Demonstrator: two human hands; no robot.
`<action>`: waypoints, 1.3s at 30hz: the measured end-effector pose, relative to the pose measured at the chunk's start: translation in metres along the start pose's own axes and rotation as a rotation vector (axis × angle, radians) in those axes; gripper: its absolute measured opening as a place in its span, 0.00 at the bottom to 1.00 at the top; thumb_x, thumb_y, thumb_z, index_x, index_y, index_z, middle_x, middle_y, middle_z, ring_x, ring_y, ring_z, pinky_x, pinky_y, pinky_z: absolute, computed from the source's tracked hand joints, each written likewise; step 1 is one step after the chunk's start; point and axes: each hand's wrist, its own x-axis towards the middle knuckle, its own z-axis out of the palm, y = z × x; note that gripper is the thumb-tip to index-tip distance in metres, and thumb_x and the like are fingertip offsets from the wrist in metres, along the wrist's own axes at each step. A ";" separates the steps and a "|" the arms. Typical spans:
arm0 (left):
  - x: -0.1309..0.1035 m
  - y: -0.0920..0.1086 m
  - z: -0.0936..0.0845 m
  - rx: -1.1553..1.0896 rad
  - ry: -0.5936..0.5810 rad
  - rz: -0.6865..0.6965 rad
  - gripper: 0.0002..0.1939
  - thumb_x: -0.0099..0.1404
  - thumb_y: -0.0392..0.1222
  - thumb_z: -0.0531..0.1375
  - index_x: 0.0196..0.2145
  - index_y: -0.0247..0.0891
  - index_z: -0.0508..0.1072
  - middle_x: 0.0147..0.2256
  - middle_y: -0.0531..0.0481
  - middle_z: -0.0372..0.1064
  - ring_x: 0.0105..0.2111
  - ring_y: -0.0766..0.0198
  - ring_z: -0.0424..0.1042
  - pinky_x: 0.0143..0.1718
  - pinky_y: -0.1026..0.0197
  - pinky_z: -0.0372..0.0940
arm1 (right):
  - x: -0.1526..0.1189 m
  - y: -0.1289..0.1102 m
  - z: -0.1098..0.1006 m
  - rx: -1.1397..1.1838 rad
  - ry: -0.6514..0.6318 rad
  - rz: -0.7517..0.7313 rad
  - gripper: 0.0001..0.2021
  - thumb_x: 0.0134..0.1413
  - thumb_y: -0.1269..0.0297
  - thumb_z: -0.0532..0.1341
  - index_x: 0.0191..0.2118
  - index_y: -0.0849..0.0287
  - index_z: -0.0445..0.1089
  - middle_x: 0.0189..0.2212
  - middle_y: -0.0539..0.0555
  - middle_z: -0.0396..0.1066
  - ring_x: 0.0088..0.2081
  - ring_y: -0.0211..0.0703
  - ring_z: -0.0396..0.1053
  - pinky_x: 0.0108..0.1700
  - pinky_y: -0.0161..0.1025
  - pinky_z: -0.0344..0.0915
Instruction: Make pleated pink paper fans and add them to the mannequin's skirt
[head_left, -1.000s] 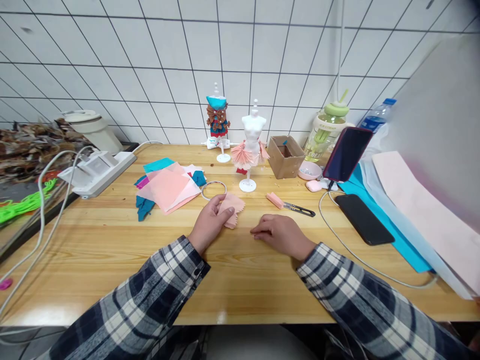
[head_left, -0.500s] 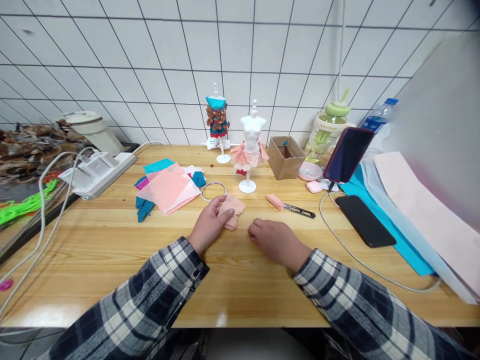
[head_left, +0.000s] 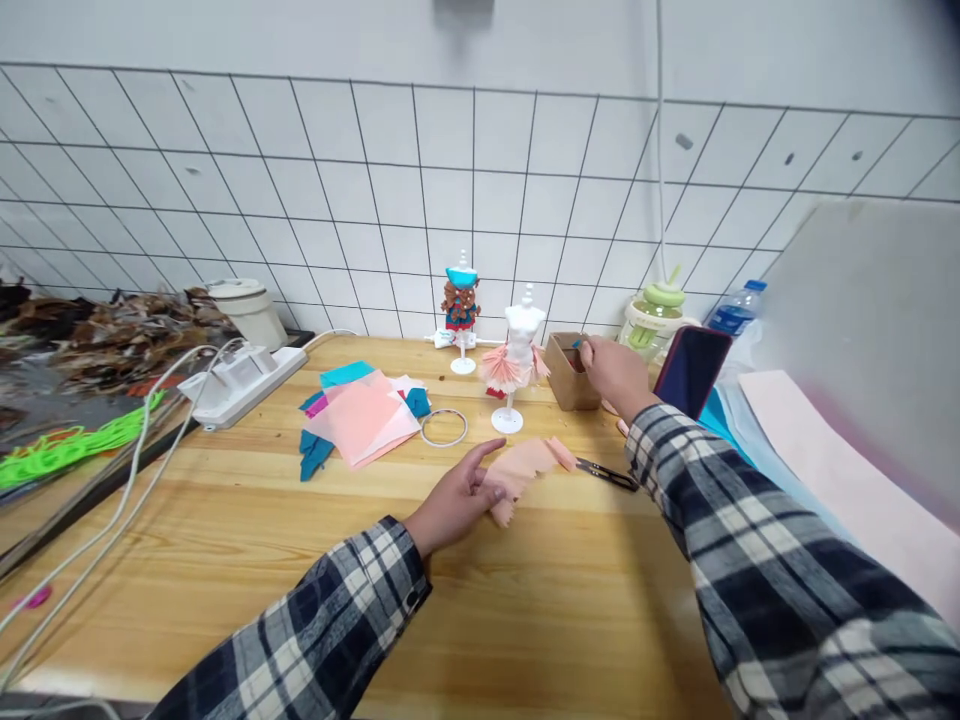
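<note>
My left hand (head_left: 459,500) pinches a thin pink zigzag-edged piece (head_left: 521,468), paper or cloth, between thumb and fingers just above the table. Beyond its far end lies a small folded pink piece (head_left: 562,453), with black thread snips (head_left: 607,473) beside it. My right hand (head_left: 615,372) is at the opening of a small cardboard box (head_left: 574,388), its fingers closed at the rim; whatever they hold is hidden. Left of the box stands a white miniature dress form (head_left: 523,330) with a pleated pink skirt piece (head_left: 501,368) around its lower part.
Behind stands a second dress form (head_left: 461,300) in blue and brown. A white ring (head_left: 444,428) and stacked pink and blue sheets (head_left: 360,420) lie leftward. A power strip (head_left: 251,385) sits far left; a phone (head_left: 694,370), a green-lidded bottle (head_left: 656,315) and large sheets (head_left: 817,440) are right.
My right hand has moved from the table's middle to the cardboard box. The pink piece in my left hand now lies more spread out to the right. The camera view has tilted up.
</note>
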 end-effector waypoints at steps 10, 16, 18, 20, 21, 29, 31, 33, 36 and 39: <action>0.003 -0.004 -0.006 0.218 0.033 -0.100 0.30 0.58 0.43 0.61 0.57 0.40 0.60 0.36 0.48 0.68 0.30 0.65 0.69 0.27 0.64 0.64 | -0.027 0.006 0.023 0.141 0.156 -0.029 0.18 0.64 0.65 0.46 0.51 0.59 0.70 0.44 0.59 0.72 0.47 0.51 0.65 0.47 0.44 0.58; -0.001 -0.003 0.000 0.470 0.028 -0.002 0.30 0.53 0.33 0.58 0.55 0.40 0.64 0.44 0.46 0.67 0.27 0.69 0.68 0.27 0.65 0.65 | -0.136 -0.051 0.037 0.508 0.002 -0.448 0.14 0.60 0.69 0.51 0.45 0.58 0.71 0.41 0.58 0.72 0.44 0.50 0.65 0.48 0.45 0.59; -0.002 0.001 -0.009 0.628 0.056 0.087 0.30 0.52 0.30 0.56 0.54 0.40 0.66 0.44 0.46 0.70 0.28 0.67 0.69 0.32 0.62 0.67 | -0.157 -0.065 0.040 0.464 -0.136 -0.507 0.13 0.58 0.66 0.55 0.48 0.58 0.69 0.44 0.59 0.70 0.46 0.50 0.63 0.50 0.45 0.57; -0.002 0.008 -0.028 0.864 0.158 0.193 0.22 0.55 0.32 0.55 0.48 0.40 0.72 0.44 0.45 0.71 0.34 0.62 0.70 0.42 0.57 0.66 | -0.165 -0.070 0.041 0.431 -0.221 -0.522 0.16 0.58 0.63 0.57 0.51 0.59 0.67 0.46 0.60 0.69 0.48 0.51 0.63 0.51 0.46 0.56; -0.001 0.012 -0.040 0.969 0.265 0.216 0.19 0.58 0.35 0.55 0.47 0.40 0.73 0.43 0.45 0.71 0.37 0.59 0.70 0.43 0.55 0.65 | -0.164 -0.069 0.042 0.428 -0.250 -0.521 0.18 0.57 0.61 0.58 0.52 0.59 0.66 0.47 0.60 0.68 0.49 0.51 0.62 0.52 0.46 0.56; 0.008 0.012 -0.099 1.431 0.430 0.031 0.12 0.62 0.46 0.56 0.40 0.41 0.76 0.46 0.42 0.70 0.48 0.45 0.65 0.48 0.45 0.58 | -0.151 -0.045 0.041 0.510 -0.242 -0.493 0.10 0.59 0.61 0.58 0.44 0.57 0.71 0.43 0.55 0.70 0.48 0.46 0.64 0.56 0.45 0.54; 0.009 0.012 -0.094 1.457 0.437 0.051 0.10 0.62 0.45 0.56 0.36 0.42 0.75 0.45 0.43 0.71 0.49 0.46 0.64 0.48 0.45 0.56 | -0.155 -0.046 0.041 0.470 -0.257 -0.494 0.12 0.58 0.58 0.60 0.45 0.57 0.71 0.43 0.56 0.70 0.48 0.47 0.64 0.56 0.47 0.53; 0.009 0.014 -0.087 1.436 0.425 0.104 0.09 0.63 0.45 0.55 0.34 0.41 0.74 0.43 0.44 0.72 0.49 0.47 0.64 0.50 0.45 0.54 | -0.160 -0.051 0.040 0.457 -0.289 -0.530 0.15 0.58 0.56 0.59 0.47 0.57 0.70 0.47 0.57 0.70 0.50 0.48 0.64 0.55 0.48 0.53; 0.008 0.019 -0.075 1.236 0.387 0.185 0.12 0.66 0.47 0.51 0.38 0.40 0.70 0.41 0.44 0.73 0.44 0.52 0.68 0.49 0.50 0.58 | -0.163 -0.056 0.037 0.485 -0.308 -0.615 0.17 0.62 0.55 0.55 0.52 0.56 0.67 0.53 0.56 0.67 0.55 0.48 0.60 0.56 0.49 0.52; 0.005 0.020 -0.058 1.006 0.261 0.205 0.13 0.68 0.49 0.48 0.42 0.40 0.67 0.39 0.46 0.73 0.41 0.56 0.70 0.45 0.56 0.61 | -0.156 -0.049 0.032 0.489 -0.263 -0.634 0.17 0.64 0.55 0.52 0.53 0.55 0.67 0.53 0.57 0.68 0.54 0.47 0.61 0.56 0.48 0.52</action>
